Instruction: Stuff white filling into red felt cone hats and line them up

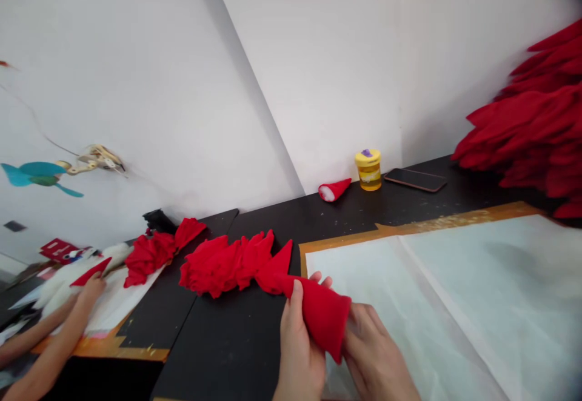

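A red felt cone (321, 313), shaped like a small hat, is between my two hands above the dark table. My left hand (300, 340) wraps round its narrower part, thumb on top and fingertips showing behind. At its wide end is my right hand (375, 346), with the fingers bent and partly hidden inside or behind the rim; whether they pinch the edge I cannot make out. Just beyond the cone's tip lies a row of similar red felt cones (227, 265), bunched together.
White paper (436, 286) taped down covers the table's right. Behind it stand a red cone with white filling (334, 191), a yellow-lidded jar (369, 171) and a phone (416, 178). Red pieces (536, 128) pile up at right. At left, another person's hands (93, 286) hold a red piece.
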### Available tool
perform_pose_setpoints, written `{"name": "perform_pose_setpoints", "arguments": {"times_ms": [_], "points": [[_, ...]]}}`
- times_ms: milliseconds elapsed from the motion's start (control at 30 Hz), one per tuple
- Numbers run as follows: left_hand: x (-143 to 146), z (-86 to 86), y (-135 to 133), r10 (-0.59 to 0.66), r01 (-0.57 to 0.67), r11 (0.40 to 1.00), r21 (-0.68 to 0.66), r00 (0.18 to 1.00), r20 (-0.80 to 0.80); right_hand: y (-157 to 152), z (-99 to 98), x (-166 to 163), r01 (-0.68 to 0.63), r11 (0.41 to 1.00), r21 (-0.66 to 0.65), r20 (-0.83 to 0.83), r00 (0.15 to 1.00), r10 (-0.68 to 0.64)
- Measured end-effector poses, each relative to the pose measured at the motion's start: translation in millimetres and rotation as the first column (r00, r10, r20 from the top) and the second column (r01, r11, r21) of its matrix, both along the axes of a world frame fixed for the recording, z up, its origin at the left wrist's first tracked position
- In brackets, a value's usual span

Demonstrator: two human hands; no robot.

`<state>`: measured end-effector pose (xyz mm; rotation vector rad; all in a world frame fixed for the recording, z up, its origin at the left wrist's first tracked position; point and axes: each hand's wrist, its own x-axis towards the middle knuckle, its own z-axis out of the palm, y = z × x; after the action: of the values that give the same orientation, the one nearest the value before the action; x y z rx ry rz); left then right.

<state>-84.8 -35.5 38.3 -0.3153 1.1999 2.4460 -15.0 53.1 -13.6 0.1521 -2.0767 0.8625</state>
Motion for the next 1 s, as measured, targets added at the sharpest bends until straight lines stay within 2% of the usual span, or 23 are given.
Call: {"name": "perform_pose_setpoints", "arguments": {"times_ms": [100, 200, 300, 400, 533, 633, 700, 800, 933, 1000], "points": [[9.4, -4.6, 4.0, -0.029, 0.026, 0.999, -0.041, 0.997, -0.067, -2.6, -7.1, -5.8, 0.117, 0.990, 0.081, -0.039, 0.993, -0.115], [18.2, -9.7, 5.4, -0.057, 0.048, 0.997, -0.055, 0.984, -0.171, -1.2, -12.0, -8.3, 0.170, 0.985, 0.008, -0.038, 0.985, -0.170], [22.3, -11.1, 4.8, -0.052, 0.034, 0.996, -0.079, 0.970, -0.237, 1.9, -10.8, -6.2, 0.123, 0.990, -0.065, -0.006, 0.992, -0.124], [21.4, -7.1, 3.0, -0.088, 0.062, 0.990, -0.127, 0.974, -0.209, 2.6, -4.3, -2.7, 0.050, 0.998, -0.041, -0.055, 0.997, -0.052], [20.9, -3.6, 0.3, -0.110, 0.088, 0.989, -0.122, 0.975, -0.193, 1.2, 5.0, -2.5, -0.083, 0.995, -0.052, -0.129, 0.989, 0.075], [25.7, -7.4, 0.5, -0.157, 0.100, 0.968, -0.229, 0.956, -0.248, -0.1, 6.3, -5.7, -0.025, 0.997, -0.072, -0.150, 0.989, 0.014], [29.5, -10.6, 3.0, -0.139, 0.082, 0.965, -0.247, 0.966, -0.220, -1.8, 4.2, -7.8, 0.036, 0.998, -0.053, -0.151, 0.988, -0.044], [31.8, -13.0, 8.1, -0.085, 0.058, 0.983, -0.174, 0.984, -0.155, -5.2, -0.8, -9.1, 0.036, 0.998, -0.049, -0.114, 0.993, -0.042], [26.6, -12.5, 7.5, 0.027, -0.048, 0.989, -0.139, 0.989, -0.144, -5.9, -7.0, -3.2, -0.005, 0.976, -0.218, 0.004, 1.000, 0.006], [22.4, -11.0, 3.7, 0.048, -0.068, 0.989, -0.130, 0.987, -0.152, -2.6, -9.2, 2.0, 0.035, 0.968, -0.249, 0.014, 0.999, -0.033]]}}
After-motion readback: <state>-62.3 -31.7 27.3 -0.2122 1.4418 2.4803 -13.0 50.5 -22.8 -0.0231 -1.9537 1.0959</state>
